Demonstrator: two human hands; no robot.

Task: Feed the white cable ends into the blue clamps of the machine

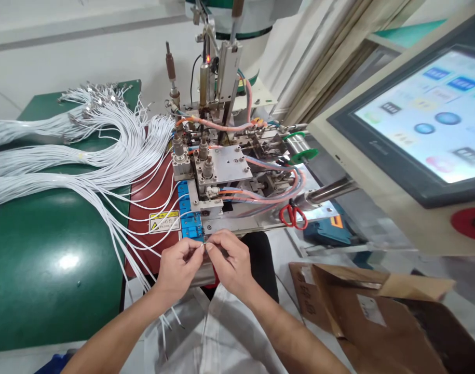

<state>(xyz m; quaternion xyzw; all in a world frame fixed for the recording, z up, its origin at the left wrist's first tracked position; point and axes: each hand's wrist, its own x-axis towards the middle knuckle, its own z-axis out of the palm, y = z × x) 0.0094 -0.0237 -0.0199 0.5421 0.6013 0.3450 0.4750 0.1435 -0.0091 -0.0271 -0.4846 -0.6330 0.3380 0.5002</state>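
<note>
My left hand (180, 265) is closed in a pinch on a white cable just in front of the machine. Its fingertips meet those of my right hand (232, 262), also pinched, at the cable's small end (204, 243); the fingers hide most of that end. Directly beyond the fingertips is a row of blue clamp blocks (190, 223) along the machine's left edge. Several white cables (144, 193) run from the left into these blocks. More loose cable ends hang down by my left forearm.
Thick bundles of white cables (35, 156) lie on a green table (46, 270). The metal machine (229, 163) carries hoses, a wire spool (299, 147) and red-handled scissors (294, 215). A touchscreen (428, 114) juts in at right, above an open cardboard box (377, 311).
</note>
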